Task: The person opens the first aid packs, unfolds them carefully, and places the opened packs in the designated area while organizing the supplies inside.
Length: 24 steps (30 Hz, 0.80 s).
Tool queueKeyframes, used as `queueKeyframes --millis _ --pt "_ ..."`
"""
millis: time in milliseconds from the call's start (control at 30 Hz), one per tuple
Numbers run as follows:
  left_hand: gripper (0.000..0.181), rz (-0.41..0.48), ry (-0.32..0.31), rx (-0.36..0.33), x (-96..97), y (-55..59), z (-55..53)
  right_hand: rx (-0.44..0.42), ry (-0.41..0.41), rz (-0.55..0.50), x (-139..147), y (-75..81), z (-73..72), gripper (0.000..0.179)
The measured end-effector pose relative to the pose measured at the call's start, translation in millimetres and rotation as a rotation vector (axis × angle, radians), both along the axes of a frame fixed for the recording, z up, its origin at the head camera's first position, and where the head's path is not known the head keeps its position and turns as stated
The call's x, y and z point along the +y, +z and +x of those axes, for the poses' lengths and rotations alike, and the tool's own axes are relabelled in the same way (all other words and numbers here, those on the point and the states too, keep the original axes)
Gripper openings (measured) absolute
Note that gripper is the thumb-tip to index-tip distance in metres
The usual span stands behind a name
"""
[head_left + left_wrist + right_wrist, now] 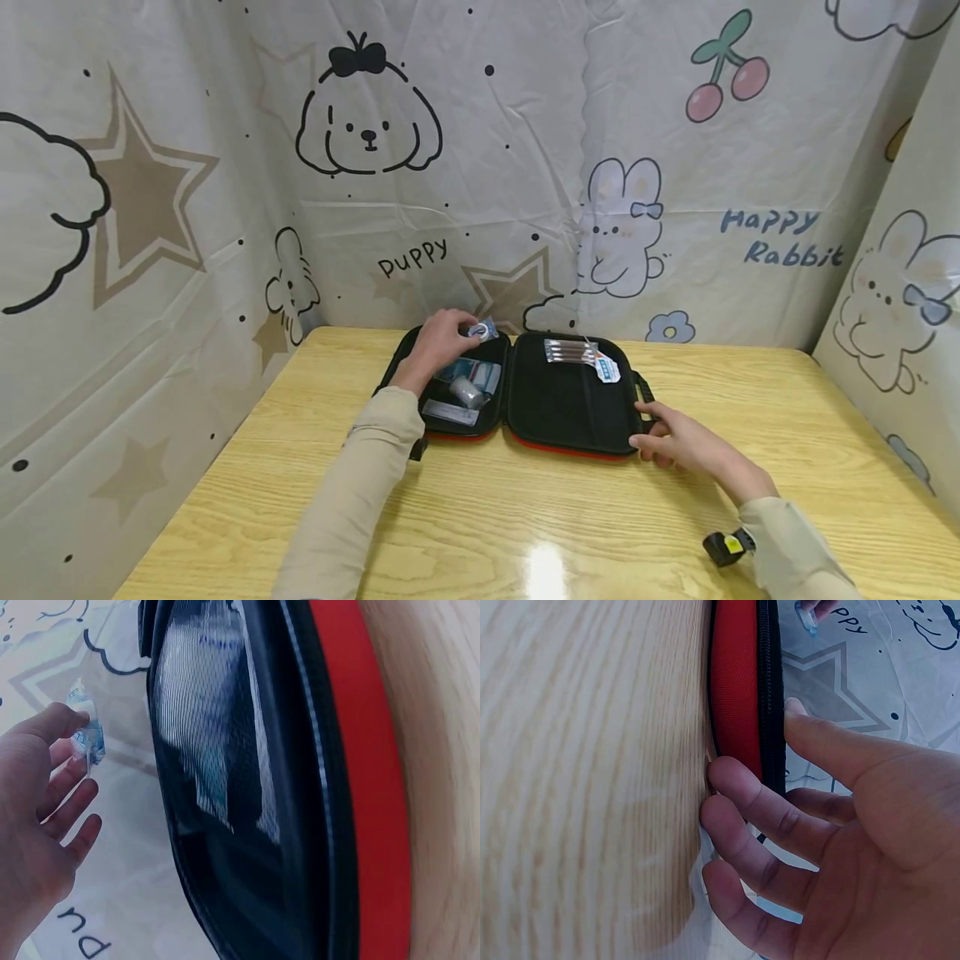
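Fingers out over the wooden table [465, 517], which spreads beneath them! Between the two sets lies the black case [551, 408], open, its near right edge held by thumb and fingers of the right hand [678, 437]. Below the left fingers, in the case, sit blue-and-white packets [491, 377] and a pale roll [467, 392]; farther off from the right fingers, slim brown sticks [572, 353]. And smallest, the little clear packet [483, 330], pinched by the left hand [442, 342] between thumb and fingertips, the other fingers fanned free, clear of the case!
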State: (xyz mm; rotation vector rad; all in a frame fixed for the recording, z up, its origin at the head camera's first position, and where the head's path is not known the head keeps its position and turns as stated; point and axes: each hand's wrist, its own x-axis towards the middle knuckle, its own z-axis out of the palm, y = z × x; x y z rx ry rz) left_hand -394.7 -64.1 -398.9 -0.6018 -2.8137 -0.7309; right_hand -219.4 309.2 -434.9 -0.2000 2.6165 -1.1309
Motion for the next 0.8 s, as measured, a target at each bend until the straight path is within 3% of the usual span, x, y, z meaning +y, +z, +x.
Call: queueKeyframes --millis 267,567,800 --pt "0.033 0.022 0.047 -0.026 -26.2 1.2 0.7 -0.004 -0.004 -0.006 -0.2 0.3 0.2 0.077" --pt "0.028 0.038 0.147 -0.078 -59.2 -12.4 -0.9 -0.009 -0.006 -0.005 -0.1 0.1 0.0 0.077" --pt "0.026 -0.003 0.189 -0.057 -79.0 -17.5 -0.3 -0.008 -0.001 -0.005 0.1 -0.6 -0.1 0.077"
